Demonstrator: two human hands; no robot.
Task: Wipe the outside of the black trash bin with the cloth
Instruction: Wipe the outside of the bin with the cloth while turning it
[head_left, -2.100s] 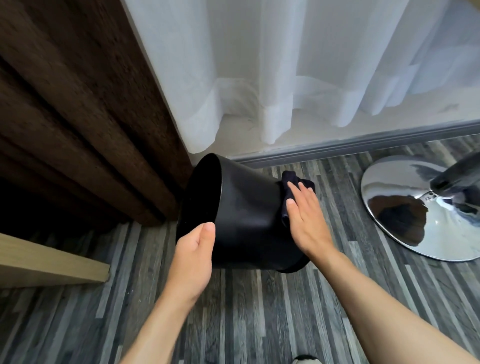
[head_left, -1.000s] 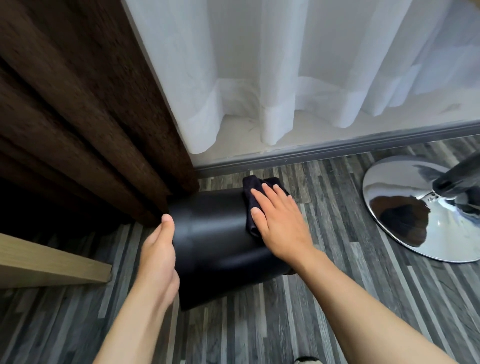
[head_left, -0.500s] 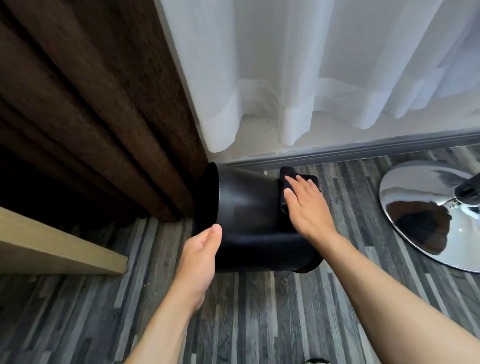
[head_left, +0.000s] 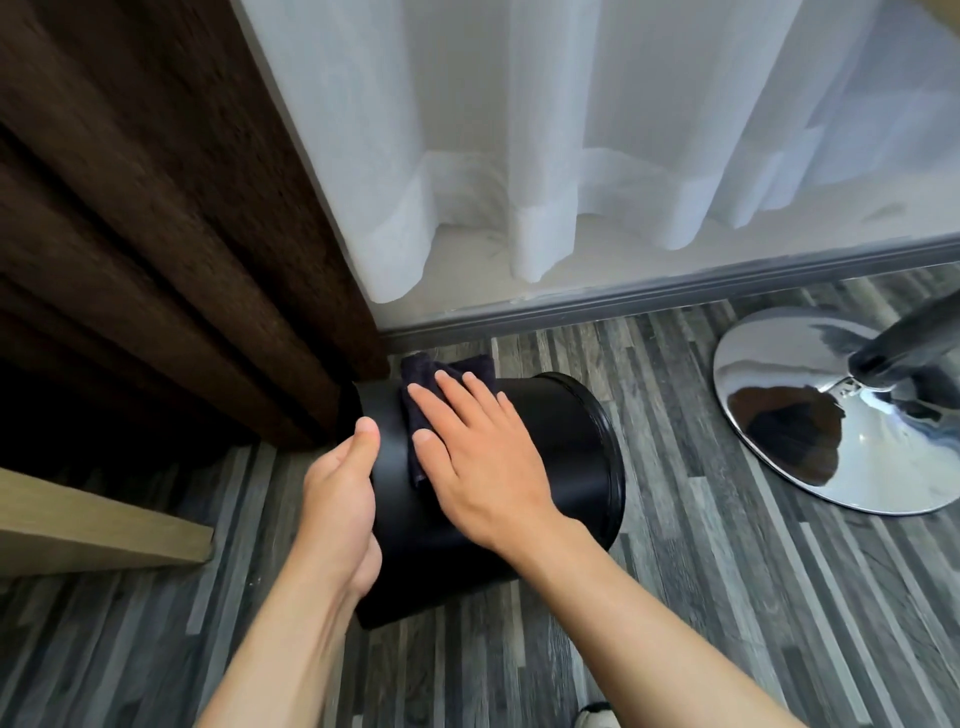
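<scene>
The black trash bin (head_left: 561, 457) lies on its side above the floor, its rimmed base end pointing right. My left hand (head_left: 340, 499) grips the bin's mouth rim at its left end, thumb on the outside wall. My right hand (head_left: 478, 457) lies flat on the bin's upper wall and presses a dark cloth (head_left: 421, 384) against it, fingers spread. Most of the cloth is hidden under the palm; its far edge sticks out past my fingertips. The bin's inside is out of sight.
A dark brown curtain (head_left: 156, 234) hangs at the left, touching the bin's mouth end. White sheer curtains (head_left: 597, 156) and a grey baseboard (head_left: 675, 291) run behind. A chrome chair base (head_left: 831, 415) stands at the right. A light wooden board (head_left: 93, 525) juts in at left.
My right hand and the cloth have slid left along the bin toward its mouth end. The bin has turned so its base rim shows at the right. My left hand has shifted its hold on the rim.
</scene>
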